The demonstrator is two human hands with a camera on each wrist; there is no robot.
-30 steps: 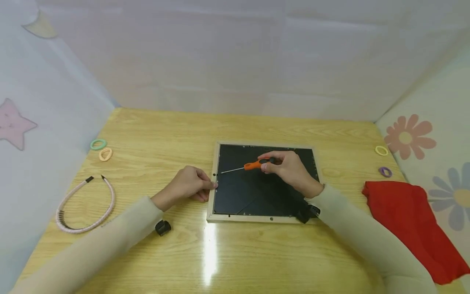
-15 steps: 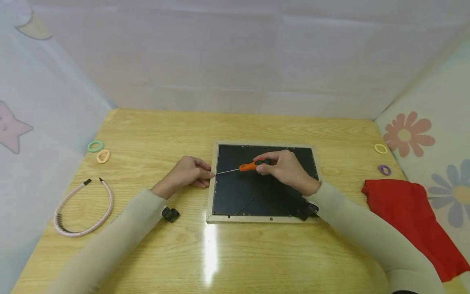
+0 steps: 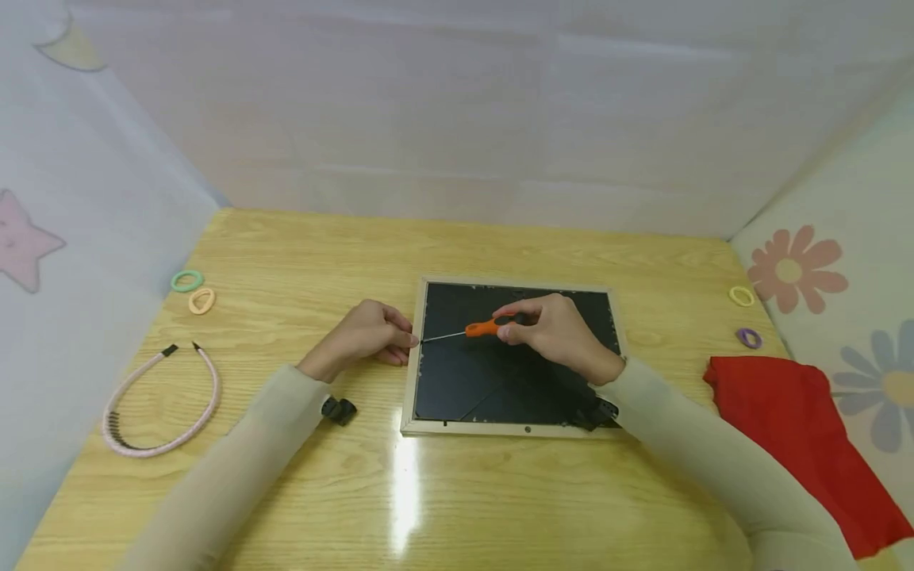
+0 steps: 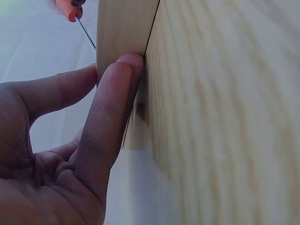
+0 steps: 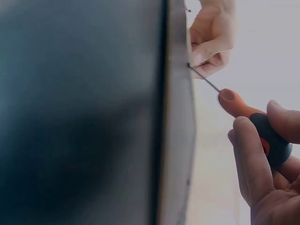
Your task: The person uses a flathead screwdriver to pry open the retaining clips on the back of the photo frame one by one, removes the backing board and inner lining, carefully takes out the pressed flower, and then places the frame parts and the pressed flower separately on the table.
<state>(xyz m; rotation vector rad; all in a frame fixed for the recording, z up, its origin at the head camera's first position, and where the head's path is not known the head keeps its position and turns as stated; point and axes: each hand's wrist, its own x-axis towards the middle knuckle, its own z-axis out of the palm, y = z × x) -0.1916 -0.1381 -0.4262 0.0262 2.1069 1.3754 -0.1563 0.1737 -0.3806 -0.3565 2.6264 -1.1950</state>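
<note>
A picture frame [image 3: 410, 388] with a light wooden border and a black back panel [image 3: 485, 373] lies face down on the table. My right hand [image 3: 560, 333] holds an orange-and-black screwdriver [image 3: 481, 327] by its handle, above the panel. Its thin shaft points left, and the tip meets the panel's left edge beside the border. My left hand [image 3: 367, 337] pinches the frame's left border, the thumb on the upper edge near the screwdriver tip. In the left wrist view, the fingers [image 4: 105, 108] lie along the border's outer side and lower edge.
A pink headband [image 3: 160, 452] lies at the left, below a green hair tie [image 3: 187, 272] and an orange hair tie [image 3: 194, 307]. On the right are a yellow hair tie [image 3: 741, 289], a purple hair tie [image 3: 739, 337] and a red cloth [image 3: 793, 428]. Fabric walls enclose the table.
The screwdriver has moved slightly left, its tip now at the panel's edge rather than over the panel. My left hand has shifted a little up along the border.
</note>
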